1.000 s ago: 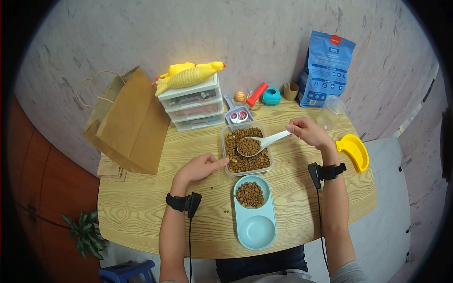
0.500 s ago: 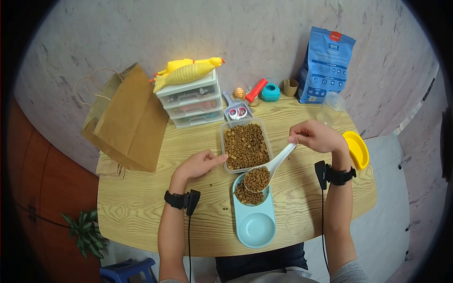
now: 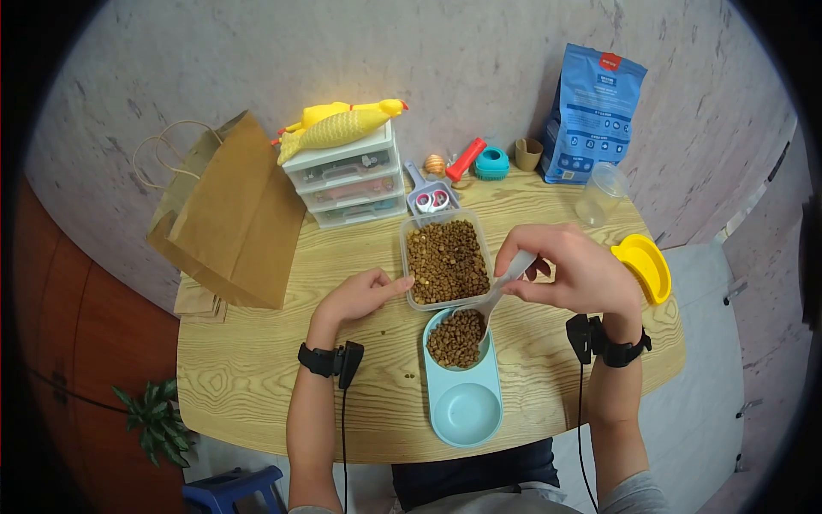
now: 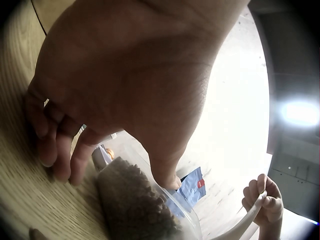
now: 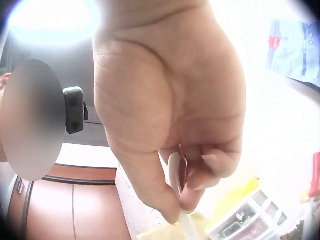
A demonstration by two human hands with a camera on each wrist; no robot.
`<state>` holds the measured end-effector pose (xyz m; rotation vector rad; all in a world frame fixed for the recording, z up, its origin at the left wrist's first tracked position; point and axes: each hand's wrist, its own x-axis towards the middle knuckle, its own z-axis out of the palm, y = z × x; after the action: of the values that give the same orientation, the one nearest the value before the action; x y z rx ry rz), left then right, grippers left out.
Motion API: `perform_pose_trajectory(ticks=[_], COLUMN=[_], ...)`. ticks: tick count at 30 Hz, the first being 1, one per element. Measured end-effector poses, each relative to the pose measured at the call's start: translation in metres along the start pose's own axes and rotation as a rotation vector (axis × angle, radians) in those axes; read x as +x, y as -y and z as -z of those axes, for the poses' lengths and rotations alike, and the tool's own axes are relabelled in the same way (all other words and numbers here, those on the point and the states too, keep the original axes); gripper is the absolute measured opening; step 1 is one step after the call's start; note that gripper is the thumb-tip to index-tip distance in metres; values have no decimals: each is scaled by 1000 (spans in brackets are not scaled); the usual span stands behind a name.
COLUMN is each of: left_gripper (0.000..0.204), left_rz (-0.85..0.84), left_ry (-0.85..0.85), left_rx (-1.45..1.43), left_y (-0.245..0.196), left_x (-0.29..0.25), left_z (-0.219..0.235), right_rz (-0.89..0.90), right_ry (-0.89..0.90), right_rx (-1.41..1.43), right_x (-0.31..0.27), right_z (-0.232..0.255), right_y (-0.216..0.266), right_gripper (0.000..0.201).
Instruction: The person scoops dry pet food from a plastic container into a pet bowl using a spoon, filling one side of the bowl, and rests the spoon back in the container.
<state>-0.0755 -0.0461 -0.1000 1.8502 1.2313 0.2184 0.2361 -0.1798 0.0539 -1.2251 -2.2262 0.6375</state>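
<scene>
My right hand (image 3: pixel 574 267) pinches the handle of a white spoon (image 3: pixel 491 300) between thumb and fingers, also seen in the right wrist view. The spoon is tipped over the upper bowl of a light blue double pet bowl (image 3: pixel 465 385), and brown kibble (image 3: pixel 455 338) fills that upper bowl. The lower bowl holds nothing. Beside the clear plastic container (image 3: pixel 403 257) of kibble, my left hand (image 3: pixel 360 294) rests with its thumb at the rim. In the left wrist view its other fingers (image 4: pixel 62 155) lie loosely bent on the table.
Behind the container are a scoop with scissors (image 3: pixel 431 201), a drawer unit (image 3: pixel 351 184) with yellow toys on top, and a blue bag (image 3: pixel 592 120). A paper bag (image 3: pixel 231 218) stands left; a clear cup (image 3: pixel 602 195) and a yellow dish (image 3: pixel 646 267) stand right. Kibble crumbs dot the table.
The full spoon has moved from the container to the pet bowl and tipped, and the upper bowl's kibble heap has grown. The left hand has stayed at the container.
</scene>
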Motion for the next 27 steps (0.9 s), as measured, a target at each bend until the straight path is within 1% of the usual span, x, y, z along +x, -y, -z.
perform_pose_trajectory(ticks=[1,3,7,9,13,14,15,16,18,19,21,25,27], left_gripper=[60,61,62,62,63,63,70,78,78,78,78,77,77], left_rz=[1,1,-6,1,31,31,36,41,35,30,28,37,26], left_ry=[0,2,4,5,0,1,-1,-2,-5,-5,-6,0,2], left_rx=[4,1,0,3,-15,-14,-9,-4,-6,-5,-1,-5,-4], left_y=[0,1,3,2,-6,-7,-7,-8,-7,-6,-3,-2,0], left_x=[0,1,2,1,-4,-4,-5,-5,-4,-4,-2,-1,0], left_z=[0,0,0,0,1,1,2,2,1,1,1,0,0], right_rz=[-1,66,75,235,252,177,102,102,-155,-156,-325,-311,-212], right_ry=[-1,-8,2,-49,16,63,110,110,-8,-8,15,54,-35], right_rx=[1,29,41,-23,-52,-94,-136,-136,-368,-369,-529,-593,-611], right_x=[0,1,-2,-3,-9,-13,-16,-20,-29,-30,-31,-28,-27], right_z=[-1,-3,-7,-12,-9,-7,-5,-6,-13,-15,-20,-30,-30], right_y=[1,5,11,10,21,20,19,15,7,7,7,1,0], right_gripper=[18,18,18,18,15,15,16,16,22,22,26,25,24])
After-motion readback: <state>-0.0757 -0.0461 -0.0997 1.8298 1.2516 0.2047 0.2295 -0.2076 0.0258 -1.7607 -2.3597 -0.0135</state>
